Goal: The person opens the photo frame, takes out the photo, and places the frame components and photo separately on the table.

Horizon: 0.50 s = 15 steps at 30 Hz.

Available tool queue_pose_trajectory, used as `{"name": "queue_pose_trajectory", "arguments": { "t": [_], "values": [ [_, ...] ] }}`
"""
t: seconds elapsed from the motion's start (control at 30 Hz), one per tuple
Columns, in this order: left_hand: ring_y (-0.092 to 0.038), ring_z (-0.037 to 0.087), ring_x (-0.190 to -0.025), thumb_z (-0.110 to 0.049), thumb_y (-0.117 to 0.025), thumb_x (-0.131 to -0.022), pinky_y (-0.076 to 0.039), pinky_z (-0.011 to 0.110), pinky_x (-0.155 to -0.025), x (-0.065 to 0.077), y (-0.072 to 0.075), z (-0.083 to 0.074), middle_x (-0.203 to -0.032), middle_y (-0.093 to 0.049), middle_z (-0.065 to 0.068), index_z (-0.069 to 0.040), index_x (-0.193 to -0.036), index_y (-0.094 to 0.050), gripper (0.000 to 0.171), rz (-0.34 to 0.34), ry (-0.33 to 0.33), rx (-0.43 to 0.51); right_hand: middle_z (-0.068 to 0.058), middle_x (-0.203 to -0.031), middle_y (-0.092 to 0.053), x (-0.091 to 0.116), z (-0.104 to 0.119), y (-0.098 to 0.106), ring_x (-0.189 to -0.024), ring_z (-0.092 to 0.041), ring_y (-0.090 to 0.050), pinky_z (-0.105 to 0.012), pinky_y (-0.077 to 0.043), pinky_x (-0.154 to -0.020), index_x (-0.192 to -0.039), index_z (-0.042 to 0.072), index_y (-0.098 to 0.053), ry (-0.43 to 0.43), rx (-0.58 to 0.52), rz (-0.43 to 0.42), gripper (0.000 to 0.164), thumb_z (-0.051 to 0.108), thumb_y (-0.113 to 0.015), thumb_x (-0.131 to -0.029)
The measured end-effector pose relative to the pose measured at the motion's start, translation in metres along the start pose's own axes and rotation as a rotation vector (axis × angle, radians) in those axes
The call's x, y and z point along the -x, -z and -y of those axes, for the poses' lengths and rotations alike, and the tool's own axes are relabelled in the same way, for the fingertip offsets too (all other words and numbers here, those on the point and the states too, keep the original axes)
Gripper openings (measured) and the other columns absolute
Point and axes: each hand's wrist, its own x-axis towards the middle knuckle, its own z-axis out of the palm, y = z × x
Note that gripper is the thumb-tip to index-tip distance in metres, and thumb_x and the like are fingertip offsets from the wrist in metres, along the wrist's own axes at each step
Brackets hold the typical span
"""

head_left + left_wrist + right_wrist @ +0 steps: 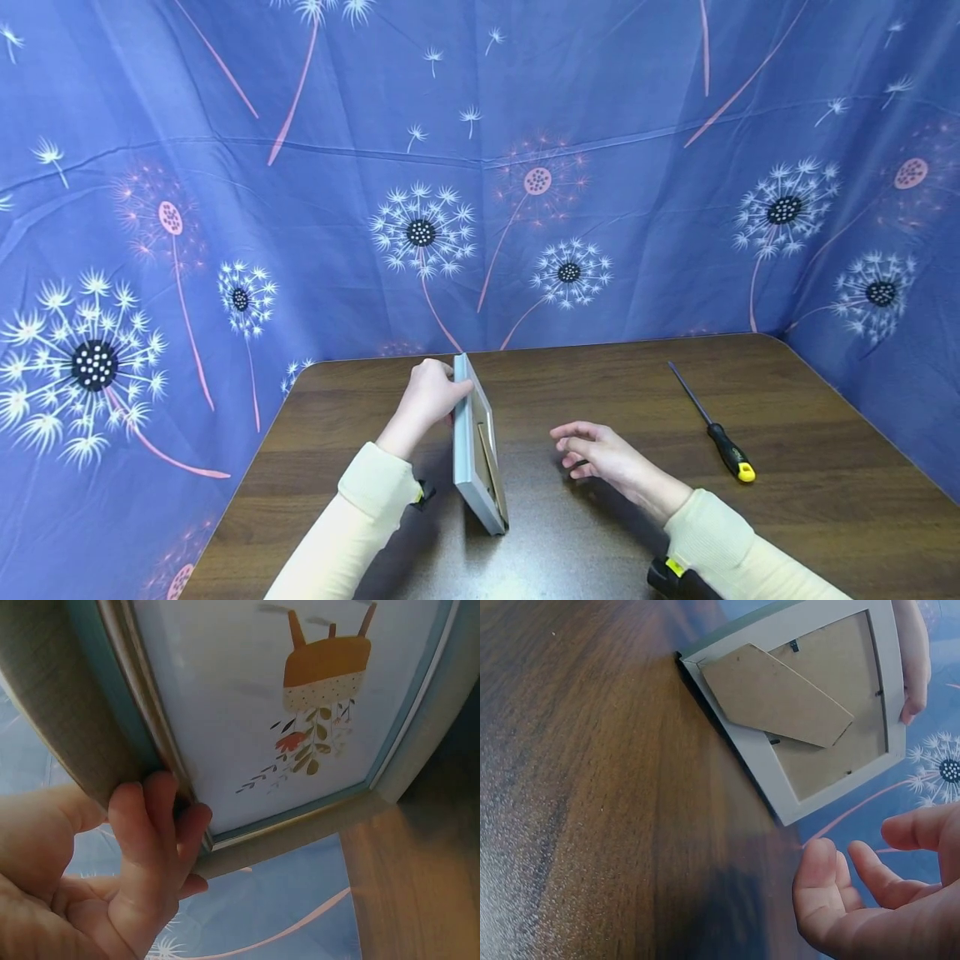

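A picture frame [463, 442] with pale grey-blue edges stands upright on the dark wooden table, seen nearly edge-on in the head view. My left hand [427, 396] grips its far side, with fingers [139, 825] on the front and thumb at the back. The front holds a print [322, 697] of an orange and cream shape with flowers and leaves. Facing the right wrist camera is the brown backing board [840, 671], with small dark tabs and a slanted support leg [772, 697]. My right hand [607, 458] hovers to the right of the frame, fingers loosely bent, holding nothing.
On the table's right side lies a screwdriver [727, 446] with a black and yellow handle, its shaft pointing away. A blue cloth [322, 250] with dandelion prints hangs behind the wooden table [592, 383] and along both sides.
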Motion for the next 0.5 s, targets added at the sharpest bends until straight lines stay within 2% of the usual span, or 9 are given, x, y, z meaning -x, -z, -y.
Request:
{"name": "queue_pose_trajectory", "arguments": {
  "t": [0.17,0.27,0.5],
  "values": [
    [-0.055,0.013,-0.032,-0.02,-0.061,-0.084,-0.053,0.032,-0.039,-0.001,0.0,-0.002,-0.05,-0.061,0.012,-0.005,-0.063,-0.06,0.026,-0.03,-0.012,-0.011,-0.012,-0.1,-0.056,-0.002,-0.003,-0.001,-0.077,-0.015,-0.058,-0.026,-0.055,-0.067,-0.126,-0.014,-0.045,-0.006,-0.02,0.015,0.042,0.01,-0.051,-0.091],
    [-0.055,0.013,-0.032,-0.02,-0.061,-0.083,-0.051,0.03,-0.037,-0.002,0.001,-0.005,-0.047,-0.06,0.009,-0.005,-0.063,-0.062,0.025,-0.043,-0.022,0.006,-0.012,-0.1,-0.057,-0.003,-0.005,-0.002,-0.076,-0.014,-0.058,-0.025,-0.055,-0.067,-0.126,-0.015,-0.043,-0.013,-0.04,0.031,0.042,0.008,-0.05,-0.092],
    [-0.058,0.021,-0.035,-0.021,-0.06,-0.083,-0.052,0.033,-0.039,-0.004,-0.002,-0.01,-0.041,-0.056,0.002,-0.007,-0.064,-0.067,0.025,-0.04,-0.067,0.052,-0.015,-0.104,-0.06,-0.007,-0.011,-0.009,-0.082,-0.015,-0.064,-0.029,-0.057,-0.077,-0.13,-0.019,-0.035,-0.013,-0.117,0.09,0.046,0.008,-0.047,-0.095]
  ]
}}
